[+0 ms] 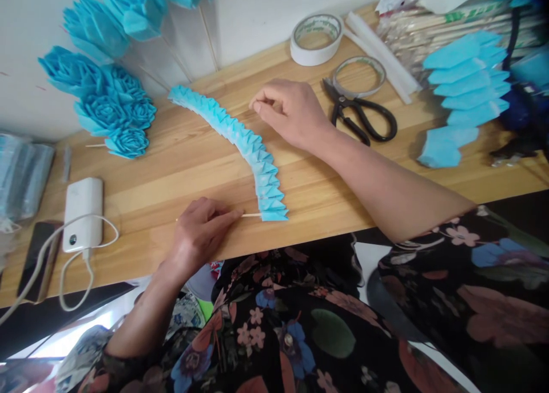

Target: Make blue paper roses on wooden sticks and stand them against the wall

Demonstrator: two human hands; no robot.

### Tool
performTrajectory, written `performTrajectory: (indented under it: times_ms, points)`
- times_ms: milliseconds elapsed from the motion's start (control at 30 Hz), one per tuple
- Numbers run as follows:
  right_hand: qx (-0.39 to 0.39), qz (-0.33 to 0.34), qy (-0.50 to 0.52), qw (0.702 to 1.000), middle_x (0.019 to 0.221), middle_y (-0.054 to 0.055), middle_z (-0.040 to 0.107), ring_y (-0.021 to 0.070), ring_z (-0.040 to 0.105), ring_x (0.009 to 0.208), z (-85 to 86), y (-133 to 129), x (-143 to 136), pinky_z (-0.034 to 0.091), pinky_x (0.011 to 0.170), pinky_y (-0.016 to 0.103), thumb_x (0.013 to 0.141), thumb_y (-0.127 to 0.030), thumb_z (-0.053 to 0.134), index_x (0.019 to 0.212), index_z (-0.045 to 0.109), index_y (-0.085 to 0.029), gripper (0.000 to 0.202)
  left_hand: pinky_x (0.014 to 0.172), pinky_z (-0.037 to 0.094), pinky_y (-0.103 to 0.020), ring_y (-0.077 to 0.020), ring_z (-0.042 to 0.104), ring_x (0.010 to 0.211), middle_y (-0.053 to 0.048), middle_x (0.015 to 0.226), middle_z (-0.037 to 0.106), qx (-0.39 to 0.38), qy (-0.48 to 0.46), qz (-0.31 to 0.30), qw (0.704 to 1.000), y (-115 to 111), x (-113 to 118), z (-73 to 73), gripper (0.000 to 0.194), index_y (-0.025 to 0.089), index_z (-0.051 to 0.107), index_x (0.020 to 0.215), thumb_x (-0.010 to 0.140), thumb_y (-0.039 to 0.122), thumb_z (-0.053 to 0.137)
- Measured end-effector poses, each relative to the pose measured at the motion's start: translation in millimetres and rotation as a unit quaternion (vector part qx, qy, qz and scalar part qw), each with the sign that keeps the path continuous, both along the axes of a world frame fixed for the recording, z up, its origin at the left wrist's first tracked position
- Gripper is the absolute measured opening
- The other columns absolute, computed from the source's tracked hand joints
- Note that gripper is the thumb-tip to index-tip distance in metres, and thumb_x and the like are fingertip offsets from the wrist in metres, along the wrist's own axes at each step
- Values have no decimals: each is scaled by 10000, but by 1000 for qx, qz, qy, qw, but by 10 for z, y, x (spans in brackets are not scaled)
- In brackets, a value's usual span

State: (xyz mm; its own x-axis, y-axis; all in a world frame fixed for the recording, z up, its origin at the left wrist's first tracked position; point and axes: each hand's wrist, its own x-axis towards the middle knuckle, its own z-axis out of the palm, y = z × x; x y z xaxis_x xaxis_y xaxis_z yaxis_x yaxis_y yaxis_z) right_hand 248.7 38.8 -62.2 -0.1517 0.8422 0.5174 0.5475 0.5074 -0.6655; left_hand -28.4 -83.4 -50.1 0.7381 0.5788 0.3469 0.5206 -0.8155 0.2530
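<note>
A long curved strip of folded blue paper petals (244, 141) lies across the wooden table. At its near end a thin wooden stick (252, 215) meets the strip. My left hand (201, 227) is closed around that stick, its fingers pressed together close to the table's front edge. My right hand (294, 112) hovers beside the strip on its right, apart from it, with fingers curled and thumb against the forefinger. What the right fingers hold, if anything, is hidden.
Finished blue paper flowers (111, 107) stand at the back left. Black-handled scissors (364, 115), a roll of tape (317, 41) and a thinner roll (360, 75) lie right of my right hand. Folded blue petals (469, 84) are far right. A white power bank (83, 213) with cable lies left.
</note>
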Motion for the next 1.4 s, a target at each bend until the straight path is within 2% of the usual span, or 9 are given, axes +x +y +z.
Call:
performTrajectory:
  times_ms: [167, 533, 767, 867, 1000, 1067, 1133, 1267, 1400]
  points:
    - [-4, 5, 12, 1000, 826, 9, 728, 200, 638, 787, -2, -6, -4, 461, 675, 346, 917, -272, 596, 729, 622, -282, 190, 622, 413, -265, -142, 547, 735, -48, 851, 635, 3, -4, 9, 1000, 12, 11, -8, 197, 185, 751, 1068, 940, 107, 623]
    - [-31, 10, 35, 999, 837, 20, 718, 215, 634, 832, -13, -13, -4, 464, 694, 345, 924, -377, 635, 781, 641, -270, 179, 619, 385, -261, -139, 539, 757, -26, 861, 615, -3, 2, 20, 1000, 9, -50, -81, 225, 215, 748, 1104, 924, 115, 658]
    - [-19, 10, 16, 1000, 870, 22, 730, 206, 641, 830, -45, 1, 9, 481, 716, 343, 935, -338, 623, 809, 660, -264, 151, 632, 391, -269, -142, 525, 758, -32, 865, 607, -8, -4, 7, 1000, 15, -29, -61, 236, 193, 735, 1114, 925, 87, 641]
    - [-2, 5, 11, 1000, 873, 14, 732, 200, 649, 838, 52, -28, 4, 485, 725, 336, 931, -285, 630, 816, 663, -268, 121, 643, 400, -273, -145, 531, 768, -34, 871, 611, -5, -5, 11, 1000, 13, -20, -67, 235, 196, 733, 1120, 934, 95, 633]
    - [26, 5, 24, 999, 899, 7, 737, 176, 654, 833, 381, -291, -5, 480, 707, 315, 947, -199, 593, 878, 685, -250, 126, 659, 416, -293, -159, 534, 772, -45, 863, 622, -8, -8, 16, 1000, 6, -19, -99, 228, 184, 735, 1125, 957, 111, 600]
    - [46, 36, 4, 998, 865, 8, 727, 169, 650, 813, 536, -525, 5, 478, 714, 320, 964, -218, 586, 886, 694, -229, 134, 657, 416, -297, -161, 526, 761, -44, 847, 623, -6, -16, 19, 1000, 4, -18, -118, 214, 185, 740, 1112, 962, 126, 598]
    - [60, 73, -45, 995, 836, 9, 709, 179, 639, 816, 610, -785, 25, 483, 775, 352, 981, -252, 579, 895, 695, -227, 147, 654, 415, -298, -161, 525, 757, -42, 838, 627, -5, -19, 21, 1000, 4, -17, -133, 201, 188, 744, 1096, 964, 139, 601]
    - [29, 133, -91, 987, 911, 24, 717, 194, 631, 859, 491, -1218, 43, 499, 796, 366, 957, -216, 612, 974, 703, -246, 98, 659, 420, -303, -161, 529, 752, -41, 842, 638, 0, -26, 19, 999, 4, -20, -148, 208, 195, 740, 1109, 979, 160, 583]
    - [12, 127, -163, 978, 948, 51, 711, 228, 618, 885, 279, -1427, -5, 498, 776, 394, 931, -256, 653, 999, 710, -259, 89, 648, 413, -301, -160, 524, 737, -36, 833, 634, 9, -19, 22, 1000, 0, -27, -159, 225, 208, 733, 1133, 991, 175, 560]
